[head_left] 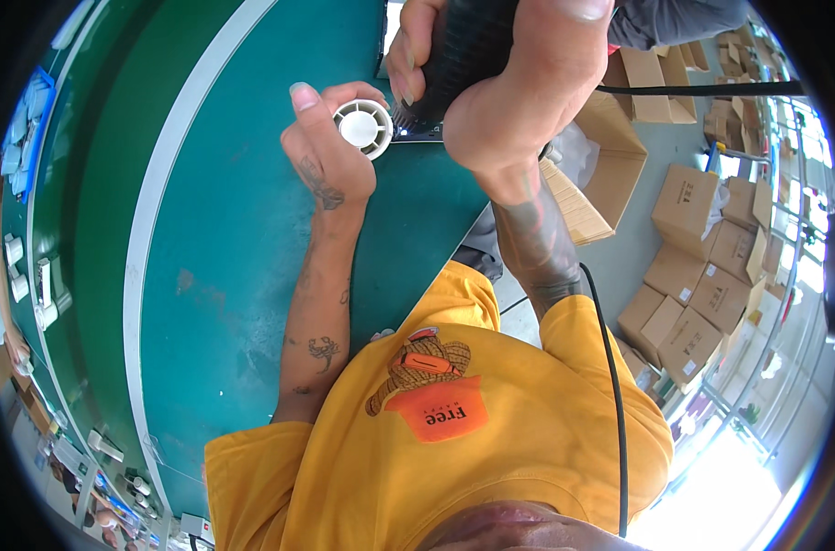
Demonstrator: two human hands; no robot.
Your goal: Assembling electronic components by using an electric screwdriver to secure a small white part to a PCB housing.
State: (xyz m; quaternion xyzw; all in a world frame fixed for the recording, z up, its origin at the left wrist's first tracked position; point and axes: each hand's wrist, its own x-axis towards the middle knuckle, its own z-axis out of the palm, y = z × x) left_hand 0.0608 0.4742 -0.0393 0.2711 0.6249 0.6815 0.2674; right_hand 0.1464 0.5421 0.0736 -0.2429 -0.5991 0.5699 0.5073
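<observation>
A wide green work table [225,230] fills the left and centre of the frame, with stacked brown cardboard boxes [702,266] on the floor at the right. At top centre the right hand [519,73] is wrapped closed around a black corded power tool [463,46], its tip pressed down beside a small white round finned part [364,126]. The left hand [330,151], fingers curled snugly about that part, steadies it on the table just left of a dark flat fixture [417,134]; judging by the tool sitting at the part, the fastening looks under way, not finished.
</observation>
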